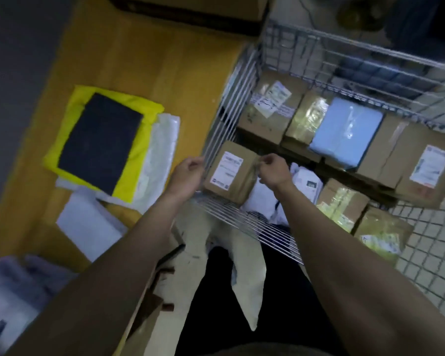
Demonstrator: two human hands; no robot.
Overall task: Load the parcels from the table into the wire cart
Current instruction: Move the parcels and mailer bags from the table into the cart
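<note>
Both arms reach forward over the near rim of the wire cart (244,98), which stands against the right edge of the yellow table (129,60). Between the two hands sits a brown cardboard box (231,170) with a white label on top, tucked into the cart's near left corner, right against the wire side. The left hand (188,173) is at the box's left edge, beside the wire wall, fingers curled; it seems to grip that edge, though blur keeps me from being sure. The right hand (274,170) is at the box's right edge, fingers bent as if pinching the tape or the corner there.

Deeper in the cart, along the far side, more boxes stand in a row: a labelled box (270,109) in the far left corner, a taped box (306,119) just beside it, then a pale blue bag (344,132) leaning across them, and a large box (416,163) at the right. Nearer, to the right of the held box, lie a white bag (306,183) and two more taped boxes (342,199).

Still on the table, near its right edge, a black pad (100,142) lies on a yellow bag (139,160), which rests on a clear plastic bag (162,150). A white packet (90,224) lies closer to the near edge, and a grey bag (18,286) sits at the near left corner.
</note>
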